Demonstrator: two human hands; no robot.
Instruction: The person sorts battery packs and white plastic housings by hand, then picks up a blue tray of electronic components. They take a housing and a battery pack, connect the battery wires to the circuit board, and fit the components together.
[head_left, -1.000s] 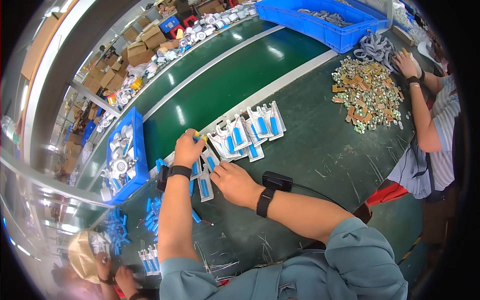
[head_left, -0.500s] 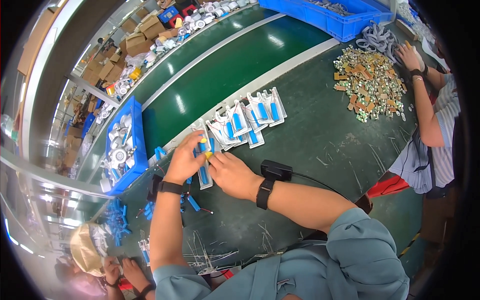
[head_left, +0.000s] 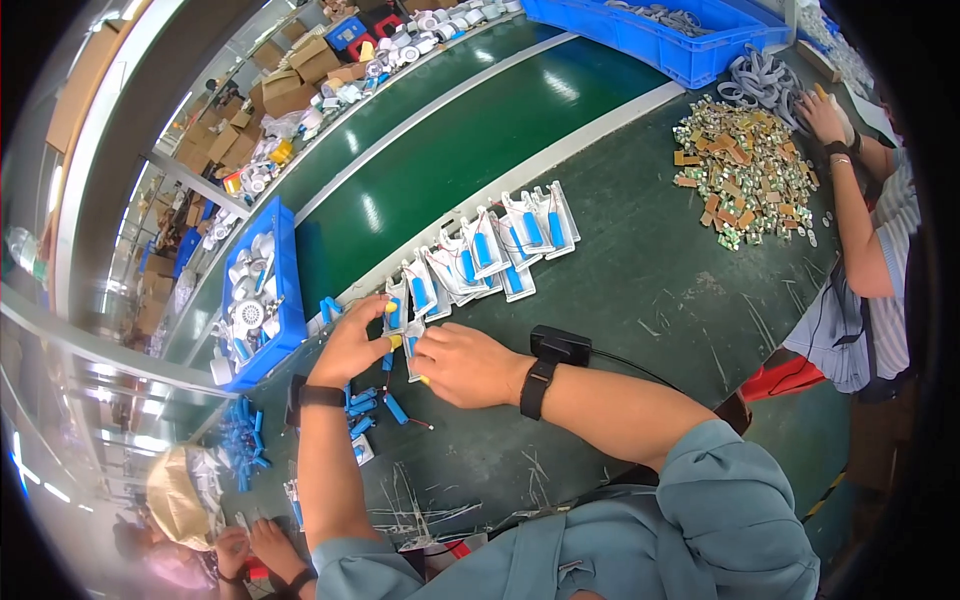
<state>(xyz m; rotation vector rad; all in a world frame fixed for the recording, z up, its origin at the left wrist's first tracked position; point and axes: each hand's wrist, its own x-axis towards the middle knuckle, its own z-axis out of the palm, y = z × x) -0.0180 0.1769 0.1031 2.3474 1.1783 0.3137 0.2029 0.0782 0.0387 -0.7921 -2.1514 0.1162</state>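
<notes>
My left hand [head_left: 352, 345] wears yellow finger covers. Its thumb and forefinger close around a white plastic casing holding a blue cylindrical battery [head_left: 394, 316]. My right hand [head_left: 465, 366] has its fingers curled against the lower end of white casing [head_left: 413, 362] beside the left thumb; its fingertips are partly hidden. Whether both hands touch one casing or two is unclear. Just beyond my fingers lies a row of white casings [head_left: 482, 250] with blue batteries and thin red wires. Loose blue batteries [head_left: 396, 409] with wires lie beneath and beside my left wrist.
A blue bin of white parts [head_left: 290, 290] stands at the left, near more blue batteries [head_left: 240, 440]. Small circuit boards [head_left: 745, 175] are heaped at the right, beside grey rings [head_left: 760, 80] and a co-worker's hand [head_left: 822, 115]. Beyond runs a green conveyor [head_left: 450, 150].
Both hands have shifted slightly down, and the right hand has turned over the casing's lower end. More of the casing row shows beyond my fingers, and a white piece shows below my left wrist.
</notes>
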